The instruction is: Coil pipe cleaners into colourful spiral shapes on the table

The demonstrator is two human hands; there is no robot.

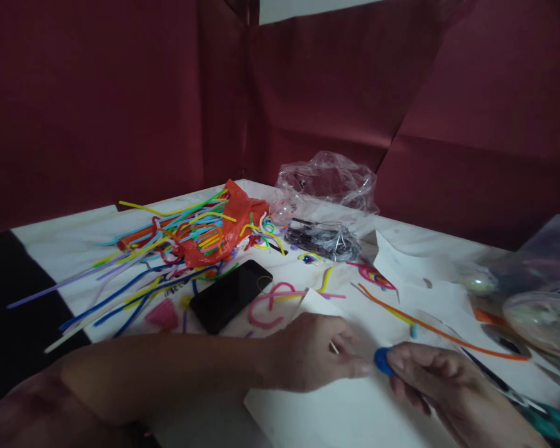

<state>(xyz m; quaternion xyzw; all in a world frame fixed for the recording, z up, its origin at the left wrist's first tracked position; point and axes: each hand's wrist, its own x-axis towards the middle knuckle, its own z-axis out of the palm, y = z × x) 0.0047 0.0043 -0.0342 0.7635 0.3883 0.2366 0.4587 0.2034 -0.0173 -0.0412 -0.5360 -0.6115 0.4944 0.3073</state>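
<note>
Between the thumb and fingers of my right hand [441, 379] is a small blue disc [383, 361], perhaps a coil, held by its edge. My left hand [312, 351] hovers just to its left, the thumb tip close to the disc. Its fingers are curled and slightly blurred, and a thin white sliver [334, 347] shows in the gap by the palm; whether it is held is unclear. Beneath both hands lies white paper [326, 417]. Just beyond the left hand are bent pink pipe cleaners [266, 323] and a black phone [233, 295].
An orange bag [245, 214] spills many coloured pipe cleaners [168, 239] on the left. Clear plastic bags [329, 180] and a dark wire bundle [324, 239] sit at the back. Orange pipe cleaner [448, 336], scissors [499, 382] and a clear round container [546, 320] are at right.
</note>
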